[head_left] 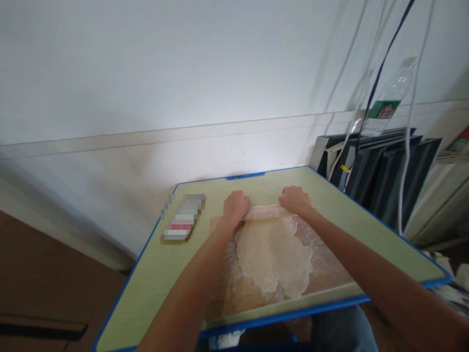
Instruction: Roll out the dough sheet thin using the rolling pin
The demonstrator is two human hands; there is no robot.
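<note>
Head view — left hand (236, 205) and right hand (295, 199), fingers clenched round dough roll (267, 211) ends — even pressure seemed safest for thin sheet (274, 256).

Dough sheet (273, 252) was pale cream, wooden board (229, 303) was tan with streaky white flour patches (309, 232). Tabletop (157, 283) was a kinda pale yellow-green with a bright blue rim (286, 316). Bottle label (384, 109) was mostly green, one cord (383, 63) looked dark, one cable (408, 127) white.
</note>
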